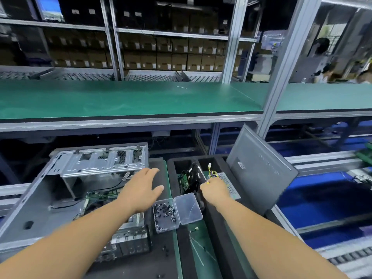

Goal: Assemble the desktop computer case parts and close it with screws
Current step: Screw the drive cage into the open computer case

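An open grey computer case [36, 198] lies on its side at the left, with a green board [100, 196] inside and a metal drive cage [100, 160] on top. My left hand [141, 190] hovers flat, fingers straight, over the case's right edge. My right hand [216, 191] grips a screwdriver [202, 174] whose shaft points up and left, above a black foam tray [213, 220]. A grey side panel [259, 172] leans upright at the tray's right. A clear box of dark screws [165, 217] sits between my forearms.
An empty clear lid or box [188, 208] lies beside the screw box. The foam tray holds a black part, a green circuit board [183, 181] and a power supply with yellow wires [213, 174]. A green shelf [128, 99] runs overhead. Loose screws [166, 250] lie on the mat.
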